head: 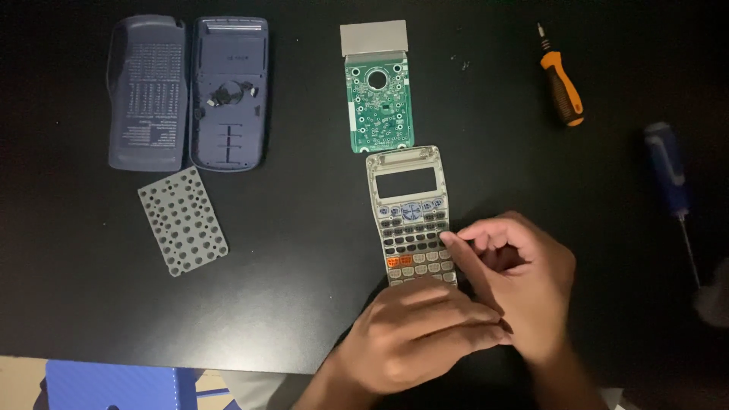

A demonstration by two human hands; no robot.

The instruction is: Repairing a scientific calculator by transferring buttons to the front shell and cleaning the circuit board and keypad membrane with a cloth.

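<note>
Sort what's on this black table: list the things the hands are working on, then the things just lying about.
In hand:
left hand
right hand
calculator front panel

Lying about:
green circuit board
grey rubber key mat
two dark blue shells
orange screwdriver
blue screwdriver

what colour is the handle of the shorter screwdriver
Orange and black, on the screwdriver at the top right; seen in the head view.

Both forearms come up from the lower edge of the view and meet near the middle. The left hand [414,334] lies palm down, fingers straight and together, pointing to the right across the base of the right hand [520,285]. The right hand is loosely curled, its fingers bent inward, thumb and forefinger tips [448,238] drawn close in a pinching grip
</note>
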